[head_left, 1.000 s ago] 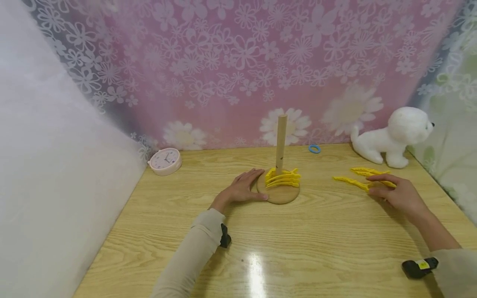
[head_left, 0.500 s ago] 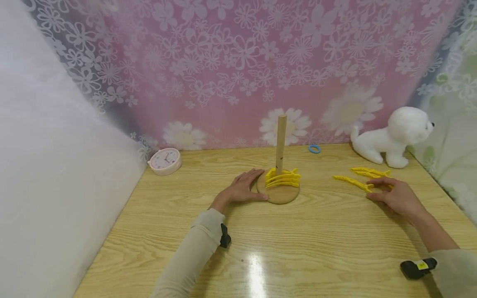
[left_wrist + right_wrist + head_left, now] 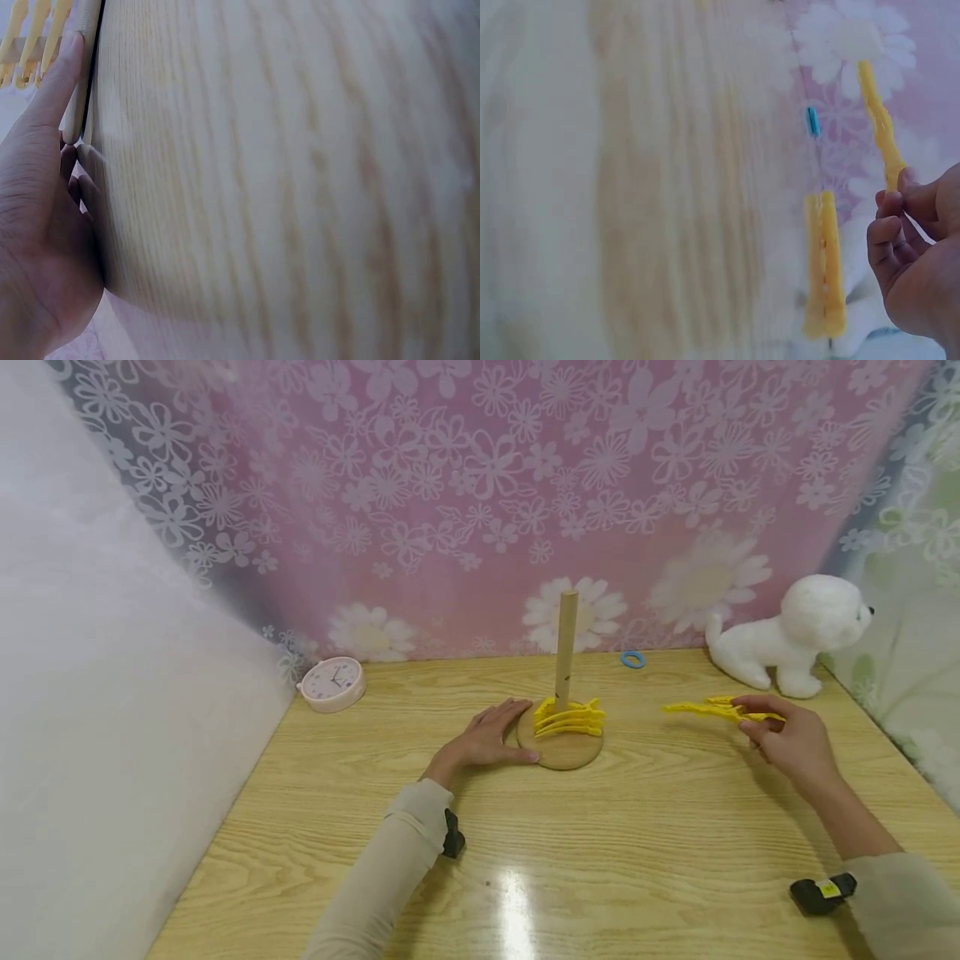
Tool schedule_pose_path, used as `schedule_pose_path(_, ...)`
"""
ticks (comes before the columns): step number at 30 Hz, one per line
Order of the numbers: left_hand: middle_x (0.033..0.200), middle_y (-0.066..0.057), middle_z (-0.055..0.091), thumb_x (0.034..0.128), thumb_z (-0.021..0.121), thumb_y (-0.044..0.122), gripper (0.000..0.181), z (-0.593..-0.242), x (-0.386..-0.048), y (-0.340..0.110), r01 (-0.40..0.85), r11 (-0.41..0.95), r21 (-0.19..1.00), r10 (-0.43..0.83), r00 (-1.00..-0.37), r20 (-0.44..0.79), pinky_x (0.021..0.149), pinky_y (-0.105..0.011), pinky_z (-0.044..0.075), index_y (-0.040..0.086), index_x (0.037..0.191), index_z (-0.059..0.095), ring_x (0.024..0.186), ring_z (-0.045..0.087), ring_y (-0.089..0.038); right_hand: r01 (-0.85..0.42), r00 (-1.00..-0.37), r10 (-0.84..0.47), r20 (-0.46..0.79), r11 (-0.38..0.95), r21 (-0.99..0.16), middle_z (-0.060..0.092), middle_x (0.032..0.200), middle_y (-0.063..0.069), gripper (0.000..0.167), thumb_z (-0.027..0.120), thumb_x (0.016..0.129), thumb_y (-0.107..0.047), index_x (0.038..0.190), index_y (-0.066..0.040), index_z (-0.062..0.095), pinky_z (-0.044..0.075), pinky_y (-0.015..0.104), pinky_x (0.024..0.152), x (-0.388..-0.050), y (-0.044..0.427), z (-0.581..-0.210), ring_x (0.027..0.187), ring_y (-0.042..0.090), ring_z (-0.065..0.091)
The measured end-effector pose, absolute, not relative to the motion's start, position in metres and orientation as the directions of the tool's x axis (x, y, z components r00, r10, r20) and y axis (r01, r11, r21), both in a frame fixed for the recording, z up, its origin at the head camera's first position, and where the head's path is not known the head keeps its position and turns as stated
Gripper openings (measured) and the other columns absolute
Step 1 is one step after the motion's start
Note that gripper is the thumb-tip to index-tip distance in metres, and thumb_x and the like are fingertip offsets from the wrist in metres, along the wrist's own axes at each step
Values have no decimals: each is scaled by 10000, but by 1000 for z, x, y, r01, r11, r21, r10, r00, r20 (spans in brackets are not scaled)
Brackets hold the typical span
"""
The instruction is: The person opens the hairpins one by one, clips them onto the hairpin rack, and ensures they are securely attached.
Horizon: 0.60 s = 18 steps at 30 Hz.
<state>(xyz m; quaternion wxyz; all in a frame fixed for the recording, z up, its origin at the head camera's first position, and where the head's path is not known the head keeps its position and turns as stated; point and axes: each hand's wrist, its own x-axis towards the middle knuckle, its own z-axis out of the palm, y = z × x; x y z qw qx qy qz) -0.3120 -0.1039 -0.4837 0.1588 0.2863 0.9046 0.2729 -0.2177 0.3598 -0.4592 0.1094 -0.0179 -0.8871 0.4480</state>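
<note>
At the table's middle stands a wooden stand with an upright peg (image 3: 566,647) on a round base (image 3: 567,755). Several yellow clips (image 3: 570,721) sit stacked low around the peg. My left hand (image 3: 487,739) holds the left edge of the base, thumb in front and fingers behind; in the left wrist view the thumb (image 3: 60,79) lies along the rim. To the right, my right hand (image 3: 798,739) pinches one long yellow clip (image 3: 880,124) near its end, raised above the table. Two more yellow clips (image 3: 824,266) lie side by side on the table behind it, partly hidden in the head view.
A white plush dog (image 3: 791,635) sits at the back right. A small blue ring (image 3: 633,659) lies near the back edge, and a pink clock (image 3: 333,684) at the back left. A pink flowered curtain (image 3: 450,510) hangs behind the table (image 3: 600,852).
My right hand has picked up the nearest loose yellow clip and raised it off the table, slightly away from me. My left hand and the stand have stayed in place.
</note>
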Motion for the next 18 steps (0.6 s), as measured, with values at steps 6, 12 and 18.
schedule_pose_path(6,1758,32,63,876,708,693,1039,-484,-314,-103,421,694,584,597,-789,-142,1296,-493,28,349,1682,151,1614,18,-155,-160,-954,118,274,574,-803,606,939,-266,248,652,1014,-56,1247,29,663,438,213,448,-223,343,-452,614,39,538)
schedule_pose_path(12,1759,23,56,878,707,693,1033,-483,-314,-104,414,694,589,590,-796,-136,1294,-506,19,351,1681,155,1616,17,-181,-221,-936,88,342,609,-762,626,962,-236,199,660,1021,-65,1202,-6,717,403,213,460,-232,321,-445,714,11,571)
schedule_pose_path(18,1758,27,53,861,711,709,1051,-488,-317,-104,408,680,609,599,-789,-139,1293,-497,1,349,1682,161,1614,-2,-159,-211,-928,119,352,613,-762,674,974,-80,159,682,998,-31,1144,-34,746,401,214,461,-239,296,-442,655,95,567)
